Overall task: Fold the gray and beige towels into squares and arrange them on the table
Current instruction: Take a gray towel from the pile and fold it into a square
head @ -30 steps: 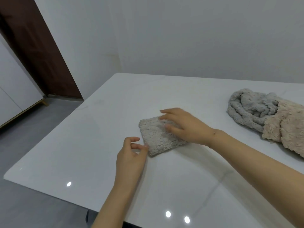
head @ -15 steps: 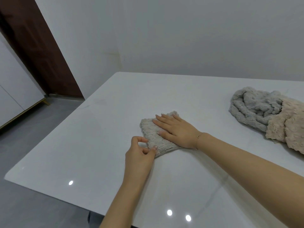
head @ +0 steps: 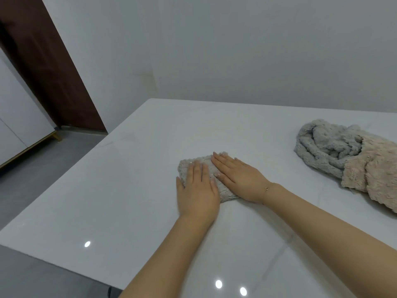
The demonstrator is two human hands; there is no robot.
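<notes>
A small folded square towel, pale grey-beige and fluffy, lies in the middle of the white table. My left hand lies flat on its near left part with straight fingers. My right hand presses flat on its right part, fingers straight and pointing to the far left. Most of the folded towel is hidden under both palms. At the right of the table a crumpled gray towel lies bunched against a crumpled beige towel.
The table's left edge drops to a grey floor. A dark brown door and a white cabinet stand at the far left. A plain white wall runs behind the table.
My left hand let go of the towel's near corner and now lies flat on the towel. My right hand has stayed flat on it, and the view has shifted slightly.
</notes>
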